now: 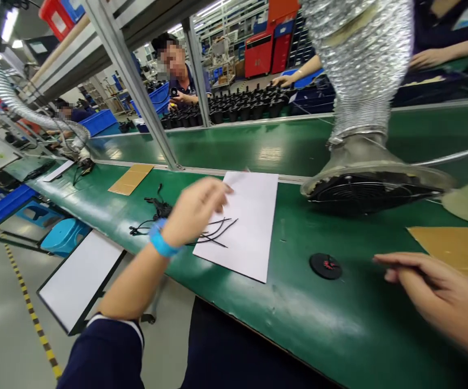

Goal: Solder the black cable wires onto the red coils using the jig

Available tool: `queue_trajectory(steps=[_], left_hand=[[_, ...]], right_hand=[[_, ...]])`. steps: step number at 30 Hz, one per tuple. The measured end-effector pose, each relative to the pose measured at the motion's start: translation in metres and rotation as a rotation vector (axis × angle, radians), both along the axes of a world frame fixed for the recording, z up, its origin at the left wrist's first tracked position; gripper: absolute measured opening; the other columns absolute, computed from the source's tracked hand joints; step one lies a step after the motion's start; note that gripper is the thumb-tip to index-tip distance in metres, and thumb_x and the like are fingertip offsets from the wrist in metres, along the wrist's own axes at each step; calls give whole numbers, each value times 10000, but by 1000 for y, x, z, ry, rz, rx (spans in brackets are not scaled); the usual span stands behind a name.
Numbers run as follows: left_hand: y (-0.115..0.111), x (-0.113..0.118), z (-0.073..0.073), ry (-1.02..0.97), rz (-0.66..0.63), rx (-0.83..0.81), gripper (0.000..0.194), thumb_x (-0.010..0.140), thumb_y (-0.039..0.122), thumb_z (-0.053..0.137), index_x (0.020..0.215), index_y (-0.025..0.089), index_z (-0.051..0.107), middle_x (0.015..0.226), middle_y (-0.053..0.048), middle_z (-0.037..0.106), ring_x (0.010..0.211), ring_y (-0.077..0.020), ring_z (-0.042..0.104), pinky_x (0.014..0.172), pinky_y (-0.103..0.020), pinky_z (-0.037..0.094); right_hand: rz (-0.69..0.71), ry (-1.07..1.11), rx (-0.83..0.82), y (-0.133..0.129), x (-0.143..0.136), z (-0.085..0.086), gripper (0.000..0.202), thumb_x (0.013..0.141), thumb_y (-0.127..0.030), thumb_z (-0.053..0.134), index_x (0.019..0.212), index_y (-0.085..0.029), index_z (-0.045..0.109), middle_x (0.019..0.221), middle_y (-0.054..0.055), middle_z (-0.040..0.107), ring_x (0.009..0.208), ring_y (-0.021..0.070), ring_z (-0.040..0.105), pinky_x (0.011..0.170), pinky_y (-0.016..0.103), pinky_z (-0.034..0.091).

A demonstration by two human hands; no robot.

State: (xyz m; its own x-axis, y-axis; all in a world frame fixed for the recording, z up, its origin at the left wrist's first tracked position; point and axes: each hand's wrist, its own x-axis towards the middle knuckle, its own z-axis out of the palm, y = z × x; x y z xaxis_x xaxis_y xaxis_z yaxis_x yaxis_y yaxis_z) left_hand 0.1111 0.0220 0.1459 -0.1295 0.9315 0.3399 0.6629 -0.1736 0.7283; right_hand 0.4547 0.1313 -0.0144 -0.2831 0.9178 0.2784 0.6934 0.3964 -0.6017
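Note:
My left hand [196, 209], with a blue band at the wrist, is above the left part of a white sheet [254, 237]. Its fingers look bent and are smeared by motion, so whether they hold anything is unclear. Several thin black cables [218, 236] lie across the sheet below it, and a tangle of black cables [159, 208] is partly hidden behind the wrist. On the right, my right hand [440, 297] hovers over the green bench with its index finger stretched out and nothing visible in it. Left of its fingertips lies a black disc [325, 266] with small red pieces on it.
A fume hood with a foil duct [374, 189] hangs low over the right side. Brown cardboard [456, 246] lies at the right, another piece [132, 179] at the left. A metal post [136, 86] rises behind the bench. Co-workers sit beyond the green conveyor [250, 146].

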Motion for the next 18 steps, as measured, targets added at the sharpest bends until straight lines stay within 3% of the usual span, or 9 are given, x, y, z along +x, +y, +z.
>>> queue_trajectory(steps=[3,6,8,12,18], left_hand=[[1,53,-57,-137,-228,-266,285,902,267,382,1093,171,571,656,14,512,591,-89,472,562,-213,405],[12,79,-89,-338,-259,-380,282,878,338,431,1028,161,590,638,21,480,574,-87,454,543,-214,402],[21,87,-93,-446,-265,-454,257,839,361,491,948,151,592,652,20,491,550,-78,457,514,-208,409],[32,98,-82,-591,-343,-531,231,759,339,596,872,138,600,717,-2,552,594,-85,518,543,-213,470],[38,107,-84,-587,-341,-490,202,720,267,641,874,137,661,778,-33,624,634,-101,554,628,-244,510]], right_hand=[[-8,125,97,-16,-15,20,194,774,-337,474,853,-228,613,813,85,658,750,184,619,698,329,492],[92,199,278,-31,-36,31,179,827,-288,485,923,-201,607,894,75,639,800,158,601,744,307,486],[173,242,304,-38,-50,34,164,841,-234,497,962,-195,600,891,62,622,765,133,589,716,286,489],[252,333,282,-47,-69,36,169,846,-182,512,996,-204,586,869,43,610,765,124,583,679,273,498],[206,426,220,-51,-70,40,120,851,-194,519,945,-203,594,838,33,605,774,119,584,676,262,497]])
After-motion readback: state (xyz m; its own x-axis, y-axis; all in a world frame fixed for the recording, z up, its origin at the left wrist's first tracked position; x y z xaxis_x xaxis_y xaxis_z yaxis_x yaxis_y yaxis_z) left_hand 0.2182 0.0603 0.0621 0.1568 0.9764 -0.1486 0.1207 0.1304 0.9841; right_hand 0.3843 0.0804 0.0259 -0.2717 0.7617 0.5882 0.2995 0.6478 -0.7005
